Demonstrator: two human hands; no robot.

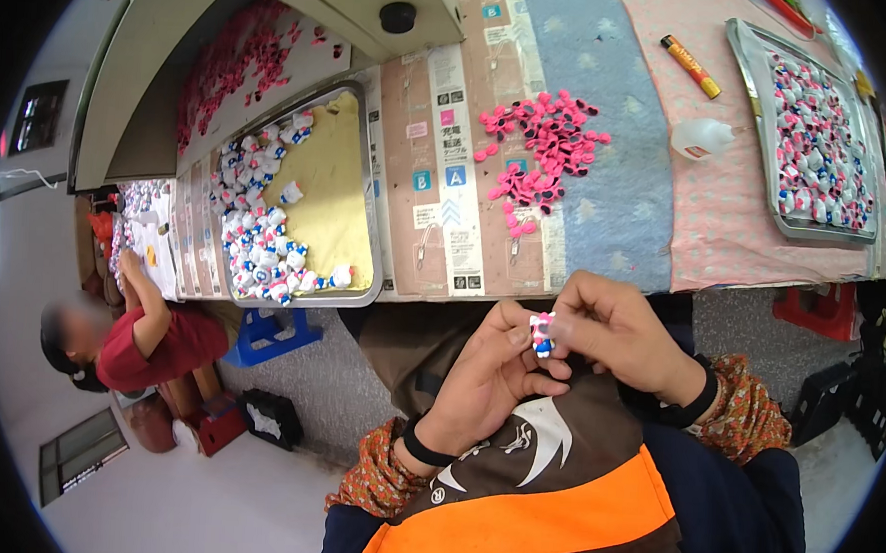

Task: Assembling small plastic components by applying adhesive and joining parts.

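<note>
Above my lap, close to the table's front edge, a small white figurine (541,348) with pink and blue parts is pinched upright between my hands. The fingertips of my left hand (477,383) grip it from the left. My right hand (615,331) closes on its upper right side with thumb and finger. A pink piece shows at the figurine's top; how it sits there is partly hidden by my fingers. Ahead on the table lies a loose pile of pink-and-black pieces (545,152). To the left, white-and-blue figurines (264,252) lie in a yellow-lined metal tray (373,123).
At the right, another metal tray (757,98) holds many pink, white and blue figurines. Near it lie a white squeeze bottle (703,138) and a yellow-orange tube (690,66). A beige machine (276,12) with a green light stands far left. A person in red (154,346) works beyond.
</note>
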